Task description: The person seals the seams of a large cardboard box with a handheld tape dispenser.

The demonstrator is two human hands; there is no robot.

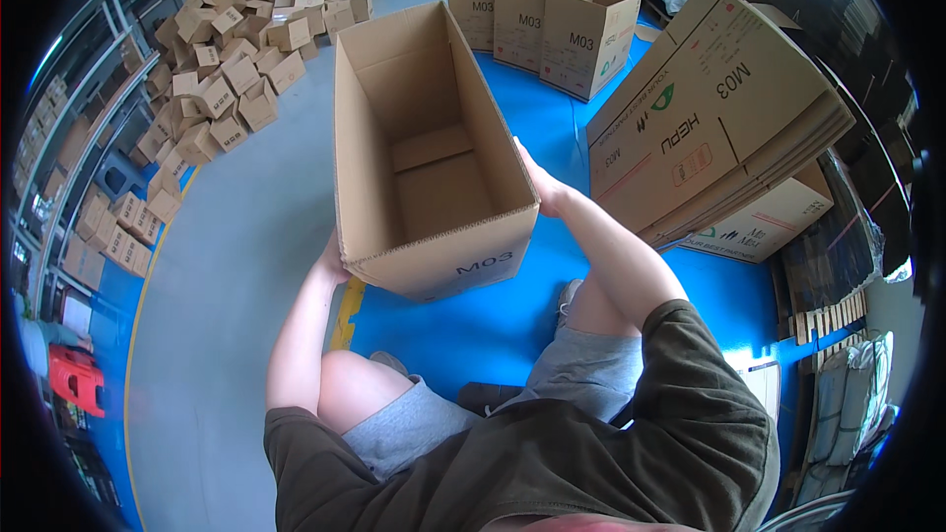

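Note:
Between my hands is a tall open-topped cardboard box (434, 271), its mouth tilted up toward me. The inside is bare, and closed flaps show at its bottom. My left hand (333, 260) grips the near left lower side, with most of its fingers hidden behind the cardboard. On the right side wall, my right hand (537, 180) presses with its fingers stretched along the far part. The box is in front of my knees, above the blue floor mat (434, 325).
Flattened cartons (709, 108) lean in a thick stack at my right, over another carton (759, 222). Three open boxes (581, 39) stand ahead. Many small cartons (232, 69) lie heaped at the far left, near shelving (94, 128). A red plastic thing (76, 381) is at left.

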